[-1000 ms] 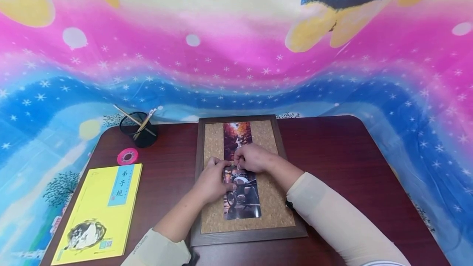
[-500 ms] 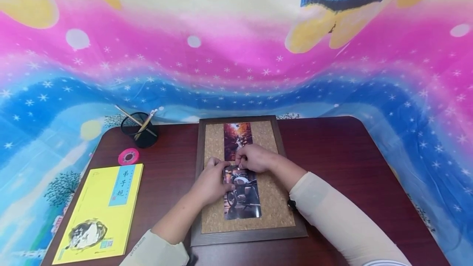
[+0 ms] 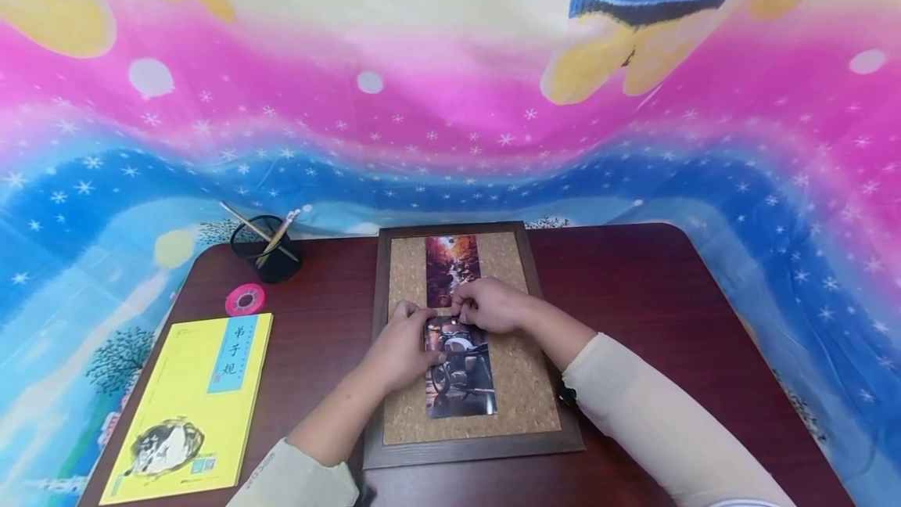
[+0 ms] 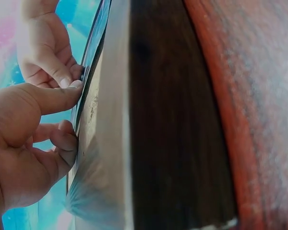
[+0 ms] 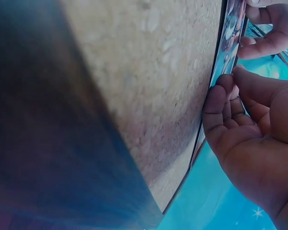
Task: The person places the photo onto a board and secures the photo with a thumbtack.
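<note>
A motorcycle photo [image 3: 464,382] lies on a framed cork board [image 3: 528,382], below an autumn stream photo [image 3: 450,260]. On the motorcycle photo's upper left side, my left hand [image 3: 401,346] presses with its thumb and fingers spread apart. My right hand [image 3: 496,305] is at that photo's top edge, fingers curled and thumb tip close to the index fingertip. Whatever may be between those tips is hidden. Just beneath them shows a small bright spot, too small to identify. In the right wrist view the right fingertips [image 5: 225,82] touch the photo's surface.
Left of the board are a yellow book [image 3: 190,413], a pink roll of tape [image 3: 245,300] and a black mesh pen cup [image 3: 278,260] holding several sticks. The dark red table [image 3: 619,296] ends at a patterned cloth backdrop [image 3: 450,116].
My right hand has shifted slightly right, baring more of the photo's top edge near the bright spot. The left hand holds its place on the photo.
</note>
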Demonstrator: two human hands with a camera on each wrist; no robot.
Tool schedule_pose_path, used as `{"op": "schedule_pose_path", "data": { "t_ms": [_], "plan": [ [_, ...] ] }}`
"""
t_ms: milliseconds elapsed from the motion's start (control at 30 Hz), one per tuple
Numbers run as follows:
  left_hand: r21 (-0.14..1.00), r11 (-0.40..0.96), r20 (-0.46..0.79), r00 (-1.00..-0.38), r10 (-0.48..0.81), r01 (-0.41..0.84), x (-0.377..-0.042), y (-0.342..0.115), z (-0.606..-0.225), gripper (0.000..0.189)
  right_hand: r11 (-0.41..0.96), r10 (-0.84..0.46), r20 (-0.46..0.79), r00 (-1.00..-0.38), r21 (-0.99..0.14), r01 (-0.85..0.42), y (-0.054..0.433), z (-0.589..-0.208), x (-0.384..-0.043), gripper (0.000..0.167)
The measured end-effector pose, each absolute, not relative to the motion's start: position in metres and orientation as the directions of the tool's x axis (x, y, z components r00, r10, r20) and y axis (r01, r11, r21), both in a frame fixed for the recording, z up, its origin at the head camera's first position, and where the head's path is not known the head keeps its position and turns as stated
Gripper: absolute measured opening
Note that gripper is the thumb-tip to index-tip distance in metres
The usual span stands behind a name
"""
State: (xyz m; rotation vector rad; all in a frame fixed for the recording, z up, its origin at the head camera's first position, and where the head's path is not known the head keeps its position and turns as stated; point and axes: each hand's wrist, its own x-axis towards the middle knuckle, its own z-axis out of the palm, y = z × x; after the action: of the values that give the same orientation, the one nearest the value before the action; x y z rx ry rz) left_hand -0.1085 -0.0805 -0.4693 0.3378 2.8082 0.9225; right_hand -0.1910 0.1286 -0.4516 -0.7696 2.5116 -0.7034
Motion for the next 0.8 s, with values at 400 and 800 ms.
{"op": "schedule_pose_path", "data": {
  "t_ms": [400,800],
  "plan": [
    [0.623,0.751,-0.007,-0.958,0.285,0.219,-0.105,-0.089,-0.476,0.075,0.679,-0.596,-0.193,-0.779,-0.639,-0.362,0.142,-0.452,-0.185,0.011],
    [0.636,0.733,0.034,-0.958,0.286,0.242,-0.099,-0.1,-0.478,0.066,0.61,-0.597,-0.118,-0.793,-0.71,-0.353,0.163,-0.453,-0.174,0.02]
  ]
}}
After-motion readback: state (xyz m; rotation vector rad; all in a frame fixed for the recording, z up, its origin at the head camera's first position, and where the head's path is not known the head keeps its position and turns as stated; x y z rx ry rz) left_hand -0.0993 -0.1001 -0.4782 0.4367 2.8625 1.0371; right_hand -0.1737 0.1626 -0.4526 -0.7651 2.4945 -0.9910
